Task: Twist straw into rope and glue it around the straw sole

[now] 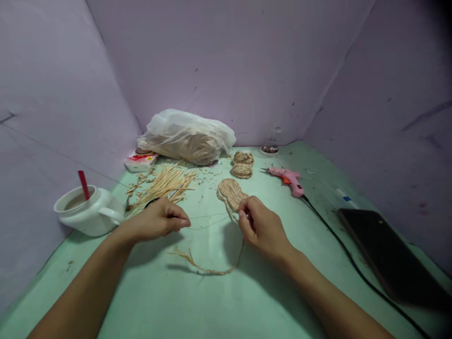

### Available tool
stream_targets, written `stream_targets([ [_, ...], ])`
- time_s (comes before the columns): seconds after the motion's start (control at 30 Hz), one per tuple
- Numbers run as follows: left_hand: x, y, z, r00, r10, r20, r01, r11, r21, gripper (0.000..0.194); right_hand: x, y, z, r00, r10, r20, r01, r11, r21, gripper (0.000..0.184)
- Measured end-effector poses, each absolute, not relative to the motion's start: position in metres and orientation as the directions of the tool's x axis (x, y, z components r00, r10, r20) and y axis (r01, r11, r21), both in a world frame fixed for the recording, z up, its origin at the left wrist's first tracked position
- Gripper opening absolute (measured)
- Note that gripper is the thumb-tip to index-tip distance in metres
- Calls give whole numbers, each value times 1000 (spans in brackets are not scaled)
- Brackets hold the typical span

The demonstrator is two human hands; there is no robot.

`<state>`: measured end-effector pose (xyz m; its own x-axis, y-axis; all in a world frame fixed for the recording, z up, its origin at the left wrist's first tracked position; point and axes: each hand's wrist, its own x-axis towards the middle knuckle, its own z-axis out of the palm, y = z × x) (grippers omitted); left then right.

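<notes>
The left hand [160,220] is closed with its fingertips pinched together on a thin thread [210,216], whose two strands cross the gap to the right hand. The right hand [263,228] is also closed, thumb against fingers, gripping the near end of a tan woven piece [231,192] that lies at the middle of the green desk [197,306]. From beneath that hand a braided tail [215,272] curves leftward across the desk to a loose, frayed tip. Beyond the woven piece sits a smaller coiled piece [242,170], and past it a dish of red bits [269,149]. Behind the left hand are pale straw strips [169,181] with scissors [174,191] among them, partly covered by strips and the hand. A white pot [88,221] holding a red stick [83,184] stands near the left forearm; a plastic bag [187,136] and a red-and-white packet [140,163] lie farther back. To the right are a pink glue gun [287,179], its black cord [339,240] and a dark phone [391,259], blurred towards the picture's edge. The right fingers hide exactly where thread meets weave, and the bag's contents are hard to make out.
</notes>
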<state>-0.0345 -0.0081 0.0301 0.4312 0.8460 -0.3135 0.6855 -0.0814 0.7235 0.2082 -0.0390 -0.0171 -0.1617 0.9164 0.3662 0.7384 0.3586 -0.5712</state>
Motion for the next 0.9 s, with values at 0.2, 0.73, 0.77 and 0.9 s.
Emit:
stream_targets([
  [0.2, -74, 1, 40, 219, 893, -393, 714, 128, 688, 21, 208, -39, -17, -167, 922, 349, 741, 350, -573, 5],
  [0.73, 19, -30, 21, 389, 921, -17, 605, -241, 759, 23, 202, -43, -15, -270, 899, 345, 705, 429, -565, 6],
  [0.77, 13, -27, 23, 351, 936, -24, 618, -213, 757, 22, 202, -43, -15, -274, 902, 335, 710, 425, -562, 6],
  [0.9, -9, -19, 34, 272, 961, -42, 641, -148, 753, 20, 203, -46, -13, -248, 900, 359, 675, 426, -603, 8],
])
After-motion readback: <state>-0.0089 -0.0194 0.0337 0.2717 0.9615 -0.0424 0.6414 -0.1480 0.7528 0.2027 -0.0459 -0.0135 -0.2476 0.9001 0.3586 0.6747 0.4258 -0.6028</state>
